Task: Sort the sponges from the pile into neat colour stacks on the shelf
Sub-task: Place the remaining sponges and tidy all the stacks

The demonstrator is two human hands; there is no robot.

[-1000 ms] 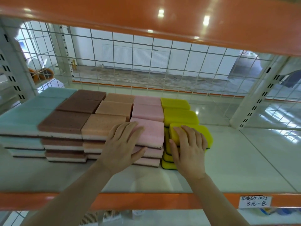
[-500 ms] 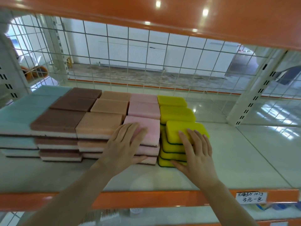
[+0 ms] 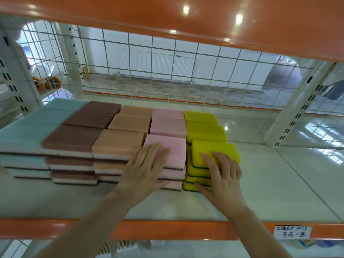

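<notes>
Sponges stand in colour stacks on the white shelf: teal, brown, peach, pink and yellow. My left hand lies flat on the front pink stack, fingers straight on top, thumb against its front. My right hand rests on the front yellow stack, fingers on the top sponge, thumb at the bottom front. The top yellow sponge sits slightly shifted to the right of those below it.
A white wire grid closes the shelf's back. An orange shelf hangs overhead and an orange rail with a price tag runs along the front. A white upright stands at the right.
The right hand slid from the top of the yellow stack down its front, then back up a little. The left hand stayed on the pink stack. The view moved slightly closer.
</notes>
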